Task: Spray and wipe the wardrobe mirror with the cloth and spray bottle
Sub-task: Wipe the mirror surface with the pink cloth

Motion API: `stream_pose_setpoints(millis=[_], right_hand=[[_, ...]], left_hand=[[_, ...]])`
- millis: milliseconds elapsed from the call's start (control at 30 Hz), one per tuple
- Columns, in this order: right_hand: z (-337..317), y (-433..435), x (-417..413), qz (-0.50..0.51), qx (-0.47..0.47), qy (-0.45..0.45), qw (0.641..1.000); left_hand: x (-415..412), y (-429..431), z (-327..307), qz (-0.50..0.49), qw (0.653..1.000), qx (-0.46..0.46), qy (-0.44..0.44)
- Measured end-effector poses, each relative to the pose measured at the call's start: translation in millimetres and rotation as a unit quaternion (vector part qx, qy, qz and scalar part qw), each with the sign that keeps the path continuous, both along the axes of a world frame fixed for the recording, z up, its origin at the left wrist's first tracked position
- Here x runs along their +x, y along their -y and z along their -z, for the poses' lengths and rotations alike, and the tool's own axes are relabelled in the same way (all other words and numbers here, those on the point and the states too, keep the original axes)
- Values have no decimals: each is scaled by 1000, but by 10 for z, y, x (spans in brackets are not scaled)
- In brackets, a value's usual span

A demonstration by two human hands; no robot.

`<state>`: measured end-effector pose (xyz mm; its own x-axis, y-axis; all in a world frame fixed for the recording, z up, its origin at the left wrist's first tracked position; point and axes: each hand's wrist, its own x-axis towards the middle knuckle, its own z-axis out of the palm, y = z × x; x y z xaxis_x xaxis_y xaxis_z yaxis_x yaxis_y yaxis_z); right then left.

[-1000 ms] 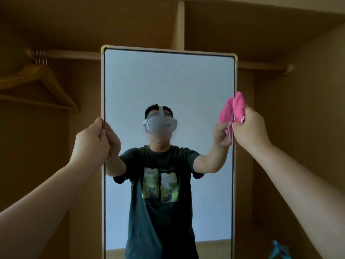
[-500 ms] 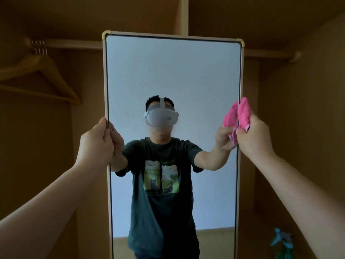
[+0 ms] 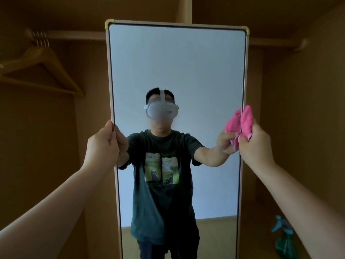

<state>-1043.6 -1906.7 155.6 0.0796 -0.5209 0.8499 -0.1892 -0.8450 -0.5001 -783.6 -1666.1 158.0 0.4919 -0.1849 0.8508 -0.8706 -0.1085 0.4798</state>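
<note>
A tall mirror with a pale frame and brass corners stands upright inside the wooden wardrobe. My left hand grips its left frame edge at mid height. My right hand holds a bunched pink cloth against the mirror's right edge, fingers curled round it. A teal spray bottle stands on the wardrobe floor at the lower right, apart from both hands. The glass reflects a person wearing a headset and a dark T-shirt.
A wooden hanger hangs from the rail at the upper left. Wardrobe side walls close in on both sides, and a vertical divider rises behind the mirror.
The view has drawn closer to the mirror and it sits a little more to the right. My right hand with the cloth has slid slightly down the right edge. My left hand keeps its grip.
</note>
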Motion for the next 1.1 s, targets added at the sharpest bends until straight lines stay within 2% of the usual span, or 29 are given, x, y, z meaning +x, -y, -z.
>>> stream_pose_setpoints(millis=[367, 600, 1100], right_hand=[[283, 2, -34, 3, 16, -14, 1000], [448, 18, -52, 6, 40, -29, 999], [664, -24, -88, 17, 29, -48, 998]], left_hand=[[10, -30, 217, 13, 1000, 14, -24], [-38, -60, 339, 54, 998, 4, -17], [-83, -99, 592, 105, 994, 5, -34]])
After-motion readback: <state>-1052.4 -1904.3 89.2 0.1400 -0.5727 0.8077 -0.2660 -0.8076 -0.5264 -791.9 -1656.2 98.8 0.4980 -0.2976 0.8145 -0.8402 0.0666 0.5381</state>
